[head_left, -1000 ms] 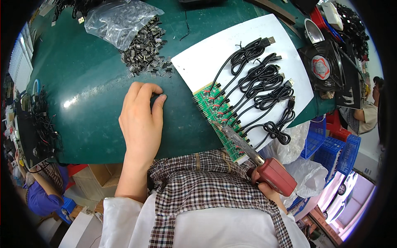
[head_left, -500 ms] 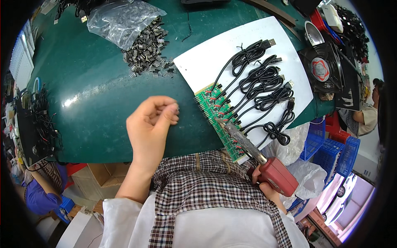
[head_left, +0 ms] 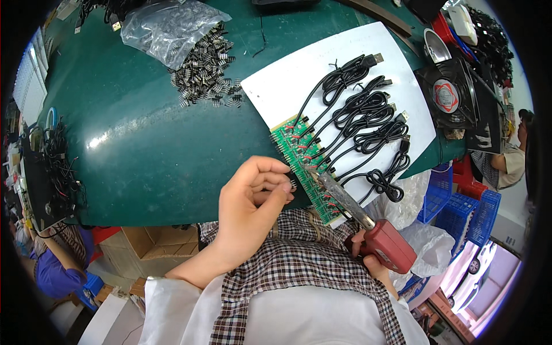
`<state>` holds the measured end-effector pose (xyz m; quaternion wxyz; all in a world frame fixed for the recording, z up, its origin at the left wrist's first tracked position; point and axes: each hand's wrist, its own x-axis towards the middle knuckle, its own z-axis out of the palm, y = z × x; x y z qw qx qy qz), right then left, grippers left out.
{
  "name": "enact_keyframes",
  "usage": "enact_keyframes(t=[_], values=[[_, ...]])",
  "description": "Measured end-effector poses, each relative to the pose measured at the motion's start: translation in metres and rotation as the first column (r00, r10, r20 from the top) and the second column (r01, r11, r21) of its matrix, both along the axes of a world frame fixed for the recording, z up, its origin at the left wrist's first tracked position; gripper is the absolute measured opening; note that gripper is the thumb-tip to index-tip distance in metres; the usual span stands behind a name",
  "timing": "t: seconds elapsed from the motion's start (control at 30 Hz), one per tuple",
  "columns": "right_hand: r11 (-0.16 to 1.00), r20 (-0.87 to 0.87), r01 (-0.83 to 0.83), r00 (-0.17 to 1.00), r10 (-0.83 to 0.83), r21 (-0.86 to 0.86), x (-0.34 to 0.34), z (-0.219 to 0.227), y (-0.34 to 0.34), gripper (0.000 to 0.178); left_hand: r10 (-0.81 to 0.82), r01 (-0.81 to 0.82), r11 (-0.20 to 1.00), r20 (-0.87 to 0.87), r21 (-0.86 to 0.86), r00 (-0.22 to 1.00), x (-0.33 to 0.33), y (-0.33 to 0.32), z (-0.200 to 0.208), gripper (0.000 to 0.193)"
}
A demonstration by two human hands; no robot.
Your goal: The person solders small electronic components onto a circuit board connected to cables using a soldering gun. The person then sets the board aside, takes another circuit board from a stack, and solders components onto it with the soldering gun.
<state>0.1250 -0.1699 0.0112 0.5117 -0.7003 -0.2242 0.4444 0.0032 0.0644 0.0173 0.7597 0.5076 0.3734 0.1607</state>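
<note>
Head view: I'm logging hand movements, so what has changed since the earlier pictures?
The bare left hand moved right and toward the person's body, bringing a small multi-pin metallic part beside the long green circuit board. The right hand keeps its red-handled soldering iron over the board; the coiled black cables stayed put.

The place looks like a small electronics assembly workshop: a green-topped workbench (head_left: 144, 172) bears a strip of green circuit boards (head_left: 286, 137) with coiled black USB cables (head_left: 368, 109) running from it, and a red-handled soldering iron (head_left: 390, 246) reaches over the boards. A heap of tiny pinned connectors (head_left: 202, 73), a bench fan (head_left: 445, 95), stacked blue crates (head_left: 484, 214) and a purple-topped person (head_left: 63, 275) beside another cable tangle (head_left: 60, 164) suggest batch work.
</note>
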Motion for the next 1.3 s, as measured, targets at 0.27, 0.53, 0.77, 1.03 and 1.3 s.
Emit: enact_keyframes(t=[0.27, 0.53, 0.77, 1.03, 1.3], values=[[0.996, -0.079, 0.083, 0.994, -0.081, 0.021, -0.005, 0.003, -0.003, 0.059, 0.043, -0.044, 0.998, 0.029, 0.034, 0.999, 0.01, -0.003, -0.006, 0.026], [0.999, 0.035, 0.011, 0.999, -0.012, 0.038, 0.0, -0.001, -0.005, 0.045, 0.057, -0.059, 0.997, 0.036, 0.052, 0.998, 0.012, -0.005, -0.005, 0.026], [0.998, 0.167, -0.058, 0.984, 0.059, -0.011, 0.001, -0.001, -0.005, 0.042, 0.098, -0.099, 0.993, 0.024, 0.071, 0.995, 0.013, -0.009, -0.006, 0.024], [0.997, 0.213, -0.082, 0.974, 0.082, -0.008, 0.001, -0.008, -0.019, 0.044, 0.127, -0.129, 0.99, 0.042, 0.056, 0.991, 0.016, -0.01, -0.005, 0.022], [0.987, 0.326, -0.134, 0.932, 0.156, -0.089, 0.003, -0.018, -0.044, 0.047, 0.119, -0.12, 0.99, 0.024, 0.069, 0.993, 0.015, -0.01, -0.005, 0.021]])
